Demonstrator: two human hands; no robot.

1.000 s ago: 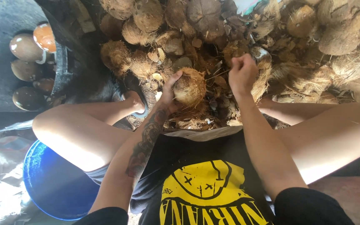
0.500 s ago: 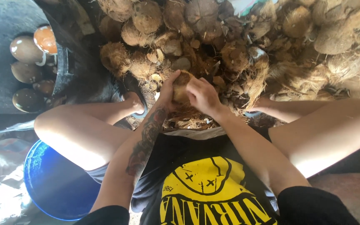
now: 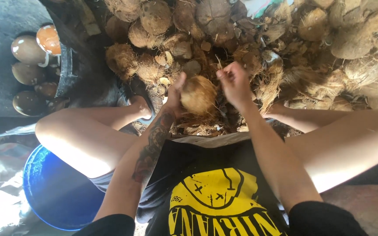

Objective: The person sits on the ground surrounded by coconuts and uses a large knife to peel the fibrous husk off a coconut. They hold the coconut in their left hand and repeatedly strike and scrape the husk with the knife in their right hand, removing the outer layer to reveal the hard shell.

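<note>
The heap of husked and half-husked coconuts (image 3: 250, 39) fills the ground in front of you, fibre and husk scraps (image 3: 276, 83) strewn through it, so by the look of it plenty of stripping is left. At your left hip sits a blue tub (image 3: 53, 192); what shows of its inside looks bare. Further left, a dark basin (image 3: 66, 70) stands by several smooth, cleaned brown shells (image 3: 27, 50), which I judge to be the finished pieces, far fewer than what waits in the heap. Between your knees your left hand (image 3: 176, 89) cups the coconut (image 3: 197, 94), its grip wrapped around the near left side, the nut mostly bare but fuzzy. Your right hand (image 3: 235, 83) sits just right of the nut, its grip pinched on a tuft of fibre (image 3: 220, 66) at the top.
</note>
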